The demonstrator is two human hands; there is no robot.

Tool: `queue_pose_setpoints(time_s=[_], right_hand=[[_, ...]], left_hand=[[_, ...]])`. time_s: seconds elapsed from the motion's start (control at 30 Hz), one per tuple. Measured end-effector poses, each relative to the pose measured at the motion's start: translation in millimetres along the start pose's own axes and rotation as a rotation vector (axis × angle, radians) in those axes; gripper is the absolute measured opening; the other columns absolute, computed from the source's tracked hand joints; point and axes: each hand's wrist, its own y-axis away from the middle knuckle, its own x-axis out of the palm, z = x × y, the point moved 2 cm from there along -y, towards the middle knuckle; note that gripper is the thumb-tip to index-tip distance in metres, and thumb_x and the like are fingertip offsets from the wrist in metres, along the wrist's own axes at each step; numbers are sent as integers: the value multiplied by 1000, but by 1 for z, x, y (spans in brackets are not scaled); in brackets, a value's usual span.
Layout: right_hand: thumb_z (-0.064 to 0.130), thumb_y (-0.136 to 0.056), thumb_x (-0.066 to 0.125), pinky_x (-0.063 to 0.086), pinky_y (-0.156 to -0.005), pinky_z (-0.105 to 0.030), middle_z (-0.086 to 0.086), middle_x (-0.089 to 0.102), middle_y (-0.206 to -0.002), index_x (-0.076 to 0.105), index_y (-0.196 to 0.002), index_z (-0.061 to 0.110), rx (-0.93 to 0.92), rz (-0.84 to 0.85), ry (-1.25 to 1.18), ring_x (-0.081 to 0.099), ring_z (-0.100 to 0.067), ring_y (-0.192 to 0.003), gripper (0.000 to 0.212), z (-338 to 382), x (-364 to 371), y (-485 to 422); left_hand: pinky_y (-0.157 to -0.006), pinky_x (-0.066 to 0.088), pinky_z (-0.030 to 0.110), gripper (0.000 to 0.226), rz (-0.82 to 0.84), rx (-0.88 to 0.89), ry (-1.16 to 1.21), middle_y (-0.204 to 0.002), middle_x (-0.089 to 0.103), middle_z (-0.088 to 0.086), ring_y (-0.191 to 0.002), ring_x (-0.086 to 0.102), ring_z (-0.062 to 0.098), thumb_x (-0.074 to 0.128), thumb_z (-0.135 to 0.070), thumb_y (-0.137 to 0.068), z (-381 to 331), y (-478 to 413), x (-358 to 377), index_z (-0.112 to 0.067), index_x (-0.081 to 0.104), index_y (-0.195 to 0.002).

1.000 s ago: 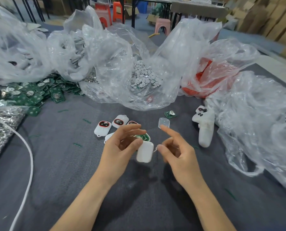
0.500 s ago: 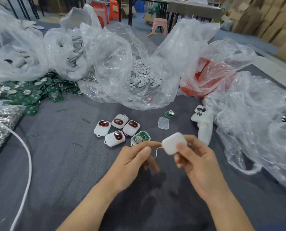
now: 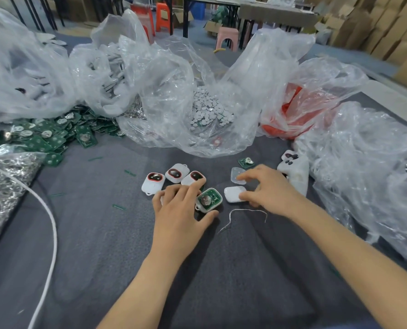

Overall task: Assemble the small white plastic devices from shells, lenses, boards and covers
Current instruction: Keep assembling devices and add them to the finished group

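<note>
While the left grip lies slack, thumb and fingers flanking the shell with its green board, the released right grip touches the white cover and clear lens on the tabletop; light, stiff, slick pieces, probably best pinched by their edges.

Bare cloth lies near; plastic bags wall the far side.

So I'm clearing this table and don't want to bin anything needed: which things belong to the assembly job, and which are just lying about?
Job: shell with green board, closed white case, clear cover, lensed shells, green board pile, bag of white discs.
Lying about: white cable, loose thread, plastic stools, cardboard boxes.
</note>
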Motion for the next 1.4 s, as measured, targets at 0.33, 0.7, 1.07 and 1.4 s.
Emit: queue_pose_setpoints(time_s=[0.33, 0.7, 1.07, 1.4], right_hand=[[19, -78, 77, 41, -79, -27, -1, 58, -106, 67, -110, 14, -306, 119, 300, 52, -9, -82, 34, 12, -10, -7], [20, -79, 76, 42, -88, -25, 2, 53, -104, 67, -115, 17, -433, 201, 134, 51, -11, -93, 38, 47, 10, -3], [23, -78, 78, 35, -76, -7, 17, 48, -95, 68, -112, 19, -447, 252, 126, 48, 3, -82, 35, 44, 15, -9], [19, -73, 81, 42, -74, -22, 9, 50, -91, 67, -93, 14, -423, 289, 123, 49, -4, -74, 25, 44, 15, -15]], left_hand=[[-107, 9, 28, 70, 15, 17, 102, -109, 60, -26, -119, 34, 4, 71, -44, -78, 3, -2, -1, -40, 38, -139], [-113, -7, 28, 72, 22, -8, 154, -118, 59, -20, -126, 34, 8, 72, -33, -78, 6, -5, -1, -36, 38, -142], [-115, 0, 33, 75, 20, -2, 198, -102, 62, -24, -119, 36, 2, 77, -30, -76, 6, -5, -1, -37, 39, -141], [-112, 14, 44, 26, -36, -52, 220, -94, 55, -19, -119, 49, 14, 79, -26, -76, 6, -5, -1, -25, 72, -101]])
